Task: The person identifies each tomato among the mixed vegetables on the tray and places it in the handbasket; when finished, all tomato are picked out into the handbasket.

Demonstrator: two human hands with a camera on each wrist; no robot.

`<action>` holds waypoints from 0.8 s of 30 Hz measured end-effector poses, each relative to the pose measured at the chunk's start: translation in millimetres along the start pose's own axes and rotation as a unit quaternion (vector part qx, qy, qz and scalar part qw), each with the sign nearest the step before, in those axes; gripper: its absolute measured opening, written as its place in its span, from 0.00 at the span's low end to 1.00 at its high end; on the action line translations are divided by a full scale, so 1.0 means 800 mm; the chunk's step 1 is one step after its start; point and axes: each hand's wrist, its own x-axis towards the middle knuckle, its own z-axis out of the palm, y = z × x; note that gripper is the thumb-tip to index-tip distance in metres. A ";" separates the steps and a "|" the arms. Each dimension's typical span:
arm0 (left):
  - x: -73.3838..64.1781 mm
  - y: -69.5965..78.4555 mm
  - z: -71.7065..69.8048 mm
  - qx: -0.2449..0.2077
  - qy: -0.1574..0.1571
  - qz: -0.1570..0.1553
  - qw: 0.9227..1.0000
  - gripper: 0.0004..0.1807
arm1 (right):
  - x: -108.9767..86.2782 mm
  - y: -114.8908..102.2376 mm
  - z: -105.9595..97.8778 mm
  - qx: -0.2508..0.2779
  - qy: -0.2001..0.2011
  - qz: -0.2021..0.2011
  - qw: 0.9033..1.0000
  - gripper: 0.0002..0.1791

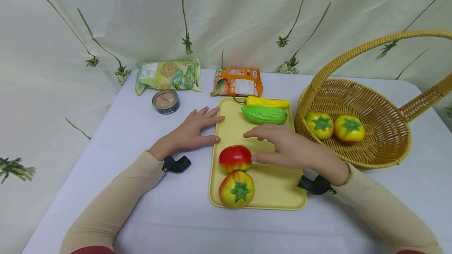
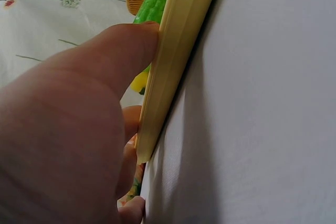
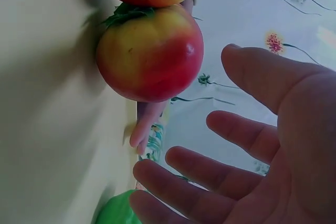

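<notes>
A yellow tray [image 1: 272, 183] lies on the white table. On it sit a red-and-yellow tomato [image 1: 234, 158], a second tomato [image 1: 237, 189] nearer me, a green cucumber [image 1: 264, 115] and a yellow pepper [image 1: 267, 102]. My left hand [image 1: 194, 130] rests flat on the table with fingers straight, thumb and fingertips touching the tray's left rim [image 2: 173, 61]. My right hand [image 1: 282, 146] hovers open over the tray, thumb close beside the red tomato [image 3: 152, 53], fingers [image 3: 210, 177] spread and holding nothing.
A wicker basket [image 1: 374, 144] with a tall handle stands at the right, holding two yellow tomatoes [image 1: 319, 124]. At the back lie a green snack packet [image 1: 169, 74], an orange packet [image 1: 237, 82] and a round tin [image 1: 166, 101]. A flowered curtain hangs behind.
</notes>
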 end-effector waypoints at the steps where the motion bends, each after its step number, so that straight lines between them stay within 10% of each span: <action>1: 0.000 0.000 0.000 -0.001 0.000 0.001 1.000 0.38 | 0.002 0.000 0.002 0.001 -0.001 -0.003 1.000 0.28; 24: 0.000 -0.001 0.000 0.000 0.006 0.007 1.000 0.37 | 0.020 0.000 0.020 0.022 -0.019 -0.037 0.999 0.28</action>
